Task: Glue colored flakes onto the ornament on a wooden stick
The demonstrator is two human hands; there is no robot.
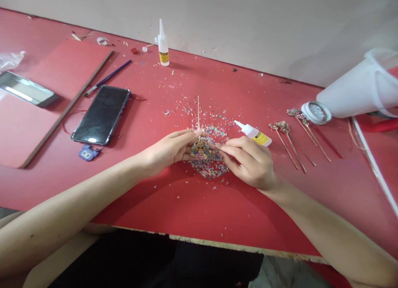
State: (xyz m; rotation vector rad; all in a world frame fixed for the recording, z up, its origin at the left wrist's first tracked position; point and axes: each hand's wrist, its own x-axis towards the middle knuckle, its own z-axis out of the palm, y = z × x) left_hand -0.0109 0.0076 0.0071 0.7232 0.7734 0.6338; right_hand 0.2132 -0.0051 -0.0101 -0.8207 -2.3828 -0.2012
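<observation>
My left hand (174, 149) pinches a small ornamented hairpin head (200, 149) whose thin gold stick (198, 112) points away from me. My right hand (248, 161) is closed in a pinch at the right side of the same ornament and holds a small glue bottle (254, 134) with a yellow label, its white nozzle pointing left. Both hands work over a pile of tiny coloured chips (211, 165) strewn on the red table (192, 205).
Several finished hairpins (290, 141) lie right of my hands, beside a round lid (315, 112) and a tipped white container (360, 91). A second glue bottle (163, 47) stands at the back. A phone (102, 114), a blue pen (108, 77), a red board (46, 97) and a metal tray (26, 89) lie left.
</observation>
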